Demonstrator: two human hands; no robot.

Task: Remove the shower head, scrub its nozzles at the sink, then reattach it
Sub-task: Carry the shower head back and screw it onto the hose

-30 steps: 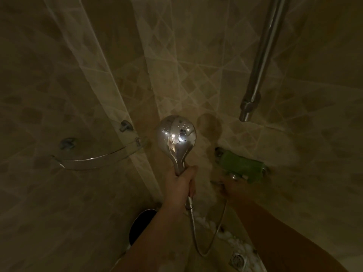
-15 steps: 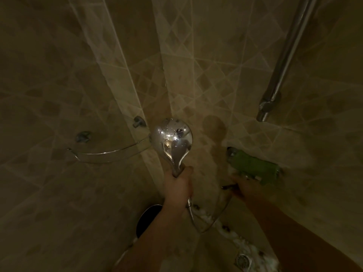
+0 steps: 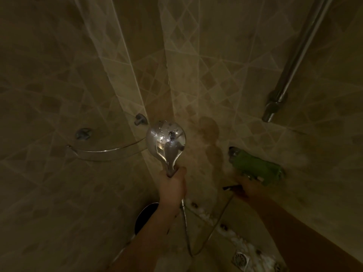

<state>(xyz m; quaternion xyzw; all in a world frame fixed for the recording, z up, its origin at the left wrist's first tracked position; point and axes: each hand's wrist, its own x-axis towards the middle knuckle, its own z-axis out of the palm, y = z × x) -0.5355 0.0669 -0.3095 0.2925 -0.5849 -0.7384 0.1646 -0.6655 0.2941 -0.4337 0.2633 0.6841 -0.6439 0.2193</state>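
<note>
A chrome shower head (image 3: pixel 166 142) with water drops on its round back stands upright before the tiled corner, nozzle face hidden. My left hand (image 3: pixel 172 186) grips its handle from below. The metal hose (image 3: pixel 185 230) hangs from the handle, loops down and rises toward the mixer tap, which is wrapped in a green cloth (image 3: pixel 256 167) on the right wall. My right hand (image 3: pixel 246 188) is just under that cloth, at a dark lever; the dim light hides how its fingers lie.
A chrome riser rail (image 3: pixel 290 63) runs up the right wall, with a fitting at its lower end. A glass corner shelf (image 3: pixel 106 153) hangs at the left. On the floor are a dark round object (image 3: pixel 146 215) and a square drain grate (image 3: pixel 240 259).
The view has drifted left, so the rail and the green cloth sit further right in frame. The shower head stays in my left hand and my right hand stays under the cloth.
</note>
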